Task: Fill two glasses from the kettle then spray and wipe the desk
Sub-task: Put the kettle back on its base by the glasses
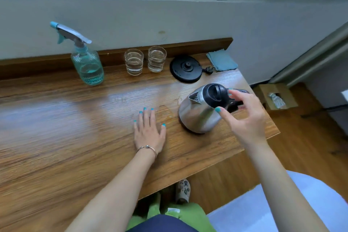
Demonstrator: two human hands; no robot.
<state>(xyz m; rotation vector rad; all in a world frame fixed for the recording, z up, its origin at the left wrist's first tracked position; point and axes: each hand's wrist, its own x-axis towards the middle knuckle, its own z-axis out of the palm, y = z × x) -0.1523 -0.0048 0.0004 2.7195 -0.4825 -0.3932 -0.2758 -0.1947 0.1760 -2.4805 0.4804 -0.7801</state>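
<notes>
A steel kettle with a black lid stands on the wooden desk near its right end, off its black base. My right hand hovers just right of the kettle's lid and handle, fingers spread, holding nothing. My left hand lies flat on the desk to the left of the kettle. Two clear glasses holding water stand side by side at the back. A spray bottle with blue liquid stands further left. A folded blue cloth lies at the back right corner.
A small wet patch shows on the desk between my left hand and the kettle. A cardboard box sits on the floor past the desk's right end. The wall runs behind the desk.
</notes>
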